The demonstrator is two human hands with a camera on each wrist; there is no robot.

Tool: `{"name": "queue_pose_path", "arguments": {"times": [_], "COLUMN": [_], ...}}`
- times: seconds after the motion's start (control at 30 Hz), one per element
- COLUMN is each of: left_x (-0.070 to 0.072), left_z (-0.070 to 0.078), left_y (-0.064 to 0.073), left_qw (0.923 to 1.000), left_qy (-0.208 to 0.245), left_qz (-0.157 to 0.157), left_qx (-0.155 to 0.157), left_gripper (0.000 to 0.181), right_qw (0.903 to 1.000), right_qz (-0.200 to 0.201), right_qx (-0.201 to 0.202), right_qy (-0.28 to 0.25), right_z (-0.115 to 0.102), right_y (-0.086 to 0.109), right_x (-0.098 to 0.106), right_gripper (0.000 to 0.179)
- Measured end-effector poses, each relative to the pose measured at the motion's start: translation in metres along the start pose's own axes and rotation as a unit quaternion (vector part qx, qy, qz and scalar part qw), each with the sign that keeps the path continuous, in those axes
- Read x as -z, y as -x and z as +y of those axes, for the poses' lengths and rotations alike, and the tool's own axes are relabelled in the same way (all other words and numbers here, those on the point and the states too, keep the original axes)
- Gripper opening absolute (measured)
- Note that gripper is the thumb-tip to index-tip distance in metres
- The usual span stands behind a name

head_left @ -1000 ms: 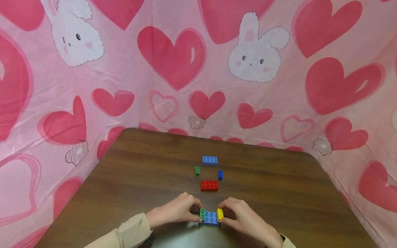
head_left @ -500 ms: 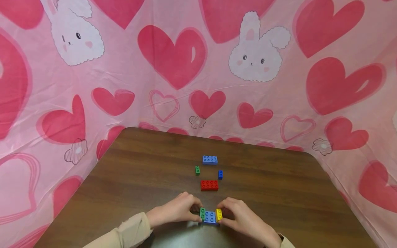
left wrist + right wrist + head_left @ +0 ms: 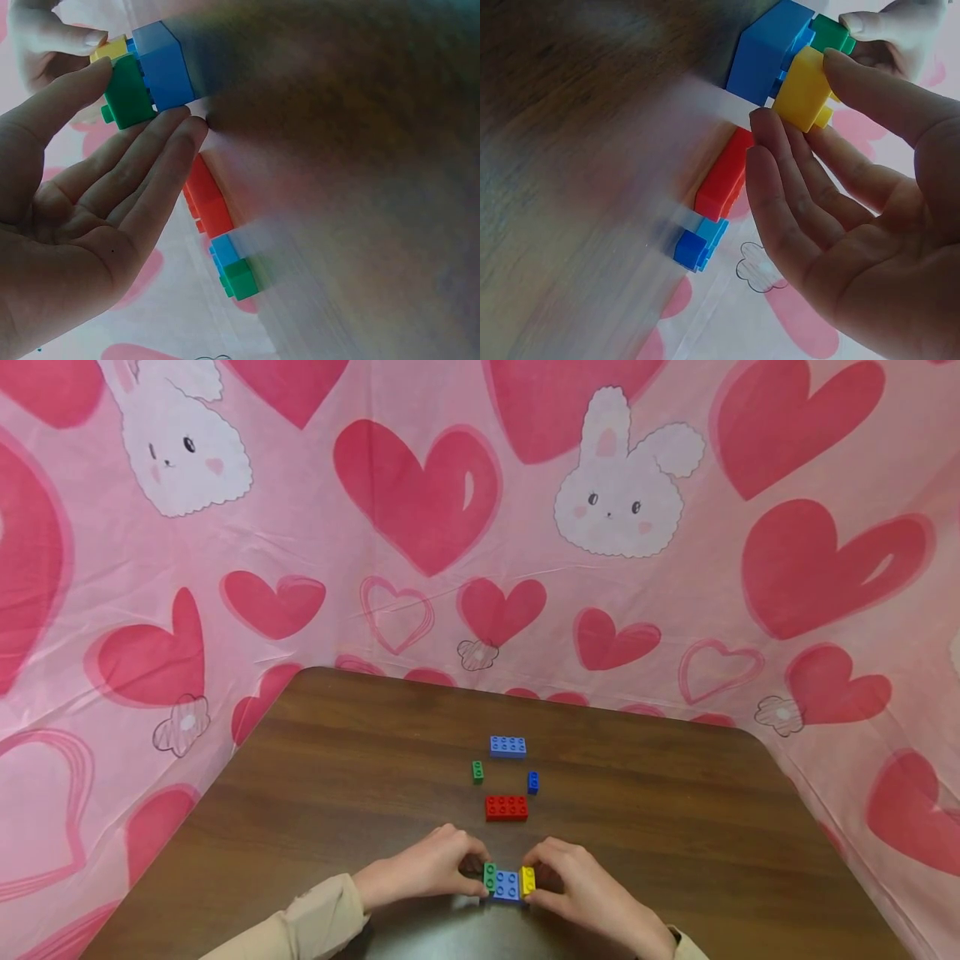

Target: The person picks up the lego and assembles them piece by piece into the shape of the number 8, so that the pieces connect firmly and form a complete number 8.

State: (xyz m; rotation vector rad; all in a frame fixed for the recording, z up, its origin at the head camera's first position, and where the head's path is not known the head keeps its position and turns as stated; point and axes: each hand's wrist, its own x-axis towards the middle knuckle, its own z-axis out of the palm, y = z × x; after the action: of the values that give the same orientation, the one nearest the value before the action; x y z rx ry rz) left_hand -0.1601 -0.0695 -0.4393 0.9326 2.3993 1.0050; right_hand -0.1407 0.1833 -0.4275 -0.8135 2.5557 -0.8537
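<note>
1. I'm looking down through the head camera at a brown wood-look table (image 3: 360, 760); its top is showing a soft shine at the near edge.
2. Pink cloth (image 3: 525, 543) with red hearts and white rabbits is hanging around the far edge and both sides, creasing in places.
3. Mid-table, four blocks are sitting studs up, apart from each other: red block (image 3: 506, 808) nearest, small green block (image 3: 477, 772) and small dark blue block (image 3: 533, 782) behind it to left and right, far blue block (image 3: 507, 746) at the back.
4. Nearer than those, the near blue block (image 3: 506, 884) is lying between the two hands.
5. The held green block (image 3: 489, 878) is sitting on its left end, the yellow block (image 3: 528, 882) over its right end; studs are showing between them. I can't tell if the yellow one is seating fully.
6. Left hand (image 3: 431, 868): thumb and fingers are pinching the held green block, thumb on the near side.
7. Right hand (image 3: 588, 885): thumb and fingers are pinching the yellow block the same way.
8. In both wrist views I'm seeing the palms facing inward, with the lower fingers stretching out beside the blocks.
9. Forearms are angling in from the bottom corners, the beige left sleeve (image 3: 318, 918) showing more than the right sleeve (image 3: 686, 946).
</note>
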Motion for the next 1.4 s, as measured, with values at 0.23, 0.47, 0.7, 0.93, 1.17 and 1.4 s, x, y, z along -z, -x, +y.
{"name": "queue_pose_path", "arguments": {"times": [0.23,0.47,0.7,0.93,1.17,1.4], "left_x": [-0.0002,-0.0003,-0.0004,-0.0004,-0.0004,-0.0006], "left_z": [0.0002,-0.0004,-0.0016,-0.0012,-0.0006,-0.0007], "left_y": [-0.0001,-0.0005,-0.0002,-0.0007,-0.0013,-0.0013], "left_qw": [1.0000,1.0000,0.9999,0.9999,1.0000,1.0000], "left_qy": [0.005,0.005,0.010,0.010,0.007,0.007], "left_qz": [-0.001,0.000,0.000,-0.001,-0.002,-0.003], "left_qx": [-0.001,-0.001,0.001,-0.002,0.002,0.004], "left_gripper": [0.025,0.025,0.026,0.027,0.026,0.027], "right_qw": [0.9999,0.9998,0.9997,0.9995,0.9979,0.9967], "right_qz": [0.009,0.012,0.012,0.003,0.014,0.023], "right_qx": [0.013,0.004,0.019,0.006,0.000,0.005], "right_qy": [0.001,-0.013,-0.008,-0.031,-0.063,-0.077], "right_z": [-0.0008,-0.0015,-0.0020,0.0001,0.0002,0.0041], "right_y": [0.0001,-0.0016,-0.0021,-0.0031,-0.0008,-0.0019], "right_x": [-0.0011,-0.0018,0.0007,0.0021,-0.0008,-0.0029], "right_gripper": [0.027,0.028,0.029,0.028,0.027,0.027]}}
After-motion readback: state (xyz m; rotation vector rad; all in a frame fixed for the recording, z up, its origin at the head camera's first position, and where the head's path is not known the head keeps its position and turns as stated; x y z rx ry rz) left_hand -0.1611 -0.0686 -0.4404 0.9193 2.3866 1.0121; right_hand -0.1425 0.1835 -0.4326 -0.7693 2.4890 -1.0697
